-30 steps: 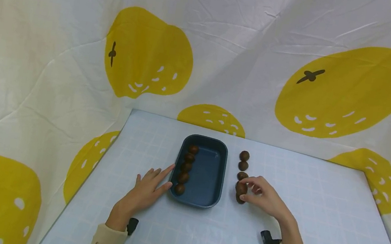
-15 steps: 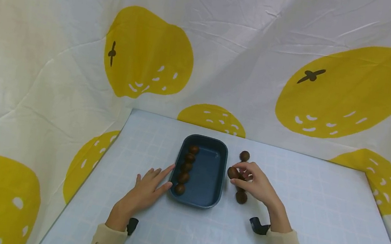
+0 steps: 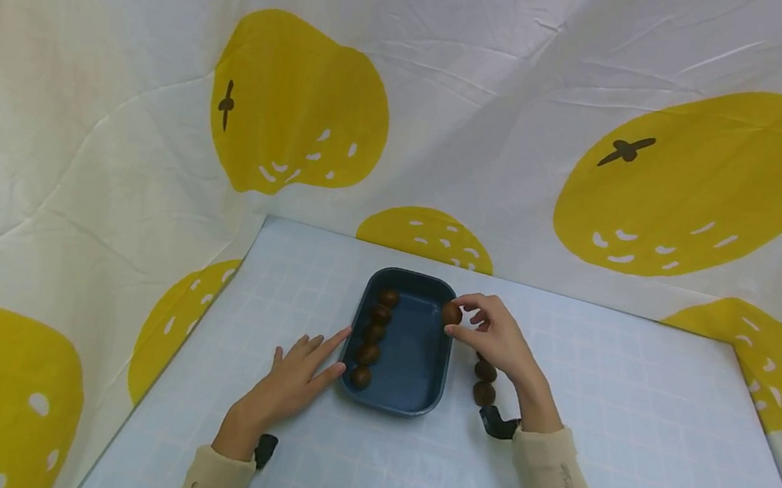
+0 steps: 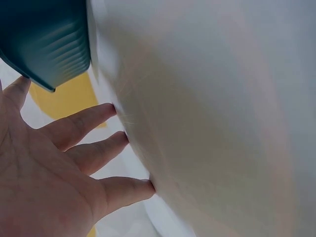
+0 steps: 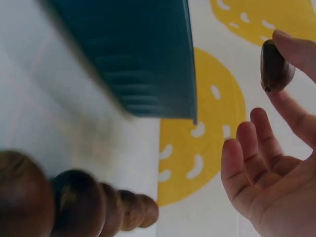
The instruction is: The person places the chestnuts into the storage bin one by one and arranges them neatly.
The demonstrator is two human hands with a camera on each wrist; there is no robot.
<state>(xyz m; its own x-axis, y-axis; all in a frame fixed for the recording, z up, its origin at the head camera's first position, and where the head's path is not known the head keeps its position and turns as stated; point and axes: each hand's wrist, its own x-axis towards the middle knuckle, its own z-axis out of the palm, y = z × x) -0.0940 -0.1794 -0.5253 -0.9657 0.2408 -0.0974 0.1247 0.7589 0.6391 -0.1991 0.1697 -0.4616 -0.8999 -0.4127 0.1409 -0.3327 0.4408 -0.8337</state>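
My right hand (image 3: pixel 500 343) pinches a brown chestnut (image 3: pixel 451 313) between thumb and index finger, over the right rim of a dark blue tray (image 3: pixel 418 366). The right wrist view shows this chestnut (image 5: pixel 274 66) held above rim height, the other fingers loosely bent beneath. Inside the tray, a column of several chestnuts (image 3: pixel 368 354) runs along its left wall. My left hand (image 3: pixel 290 381) lies spread beside the tray, index finger and thumb at its left edge. In the left wrist view, the other fingertips (image 4: pixel 121 138) rest on the table.
Right of the tray stands a row of several chestnuts (image 3: pixel 483 393), partly hidden by my right hand in the head view. A pale checked cloth (image 3: pixel 386 479) covers the table. Behind it hangs a white curtain (image 3: pixel 466 146) with yellow fruit prints.
My right hand has lifted a chestnut from the table row and carried it left and farther back, to the tray's right rim. The left hand has stayed put.
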